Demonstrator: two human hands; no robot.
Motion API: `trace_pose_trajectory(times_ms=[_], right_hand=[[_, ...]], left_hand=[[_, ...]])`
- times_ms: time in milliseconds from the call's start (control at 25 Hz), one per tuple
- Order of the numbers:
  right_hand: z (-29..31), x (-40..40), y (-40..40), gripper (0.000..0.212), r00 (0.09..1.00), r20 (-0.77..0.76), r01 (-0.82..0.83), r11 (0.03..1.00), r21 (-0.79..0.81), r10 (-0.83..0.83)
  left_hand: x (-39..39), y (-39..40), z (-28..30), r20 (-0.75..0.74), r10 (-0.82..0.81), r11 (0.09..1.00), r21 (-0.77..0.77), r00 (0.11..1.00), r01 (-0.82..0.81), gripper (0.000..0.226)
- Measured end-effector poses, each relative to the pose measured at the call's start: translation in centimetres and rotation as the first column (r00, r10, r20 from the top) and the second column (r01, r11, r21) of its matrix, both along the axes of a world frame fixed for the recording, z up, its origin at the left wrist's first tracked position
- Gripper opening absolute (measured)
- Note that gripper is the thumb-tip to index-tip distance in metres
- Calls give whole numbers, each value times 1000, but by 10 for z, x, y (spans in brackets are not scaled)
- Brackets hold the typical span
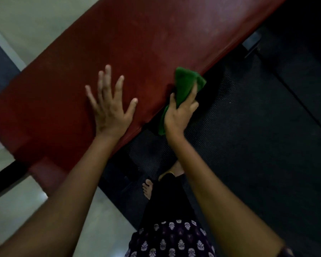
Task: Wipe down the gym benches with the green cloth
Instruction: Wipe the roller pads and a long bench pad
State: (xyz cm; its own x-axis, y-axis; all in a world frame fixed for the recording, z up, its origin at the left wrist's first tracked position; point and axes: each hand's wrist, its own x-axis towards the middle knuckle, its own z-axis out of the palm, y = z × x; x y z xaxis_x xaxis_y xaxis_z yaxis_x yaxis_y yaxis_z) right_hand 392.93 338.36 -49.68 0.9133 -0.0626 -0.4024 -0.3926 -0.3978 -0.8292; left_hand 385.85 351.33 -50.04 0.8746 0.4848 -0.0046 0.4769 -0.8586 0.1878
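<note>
While my left hand (pixel 110 106) lies flat, fingers spread, on the red padded bench (pixel 137 43), my right hand (pixel 180 113) clamps the green cloth (pixel 185 81) against its edge.

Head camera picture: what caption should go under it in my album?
Left hand flat on the red bench, right hand wiping its edge with the cloth.

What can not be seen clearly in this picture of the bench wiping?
- Red bench, head view: both ends cut off by the frame.
- Green cloth: lower part hidden behind the right hand.
- Bench frame: lost in dark shadow.
- Left hand covers the pad under it.
</note>
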Motion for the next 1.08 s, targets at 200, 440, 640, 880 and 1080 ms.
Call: trace_pose_trajectory(times_ms=[200,440,640,880,1080], right_hand=[[-2,-14,-11,61,1000,-9,-10,991,133,12],[-2,-30,11,57,998,7,61,994,88,-62],[-6,-73,-32,52,915,66,-404,896,183,399],[10,74,-100,58,118,354,-493,364,-790,928],[-4,134,-78,60,-485,169,-414,-56,-908,858]], left_hand=[[-66,-6,-11,-14,179,983,-32,984,-179,70],[-70,-5,-22,60,188,982,23,980,-190,66],[-75,-1,-24,86,185,982,15,979,-187,65],[-66,0,-19,153,203,979,-30,967,-201,55],[-72,-1,-17,109,301,952,19,947,-304,55]])
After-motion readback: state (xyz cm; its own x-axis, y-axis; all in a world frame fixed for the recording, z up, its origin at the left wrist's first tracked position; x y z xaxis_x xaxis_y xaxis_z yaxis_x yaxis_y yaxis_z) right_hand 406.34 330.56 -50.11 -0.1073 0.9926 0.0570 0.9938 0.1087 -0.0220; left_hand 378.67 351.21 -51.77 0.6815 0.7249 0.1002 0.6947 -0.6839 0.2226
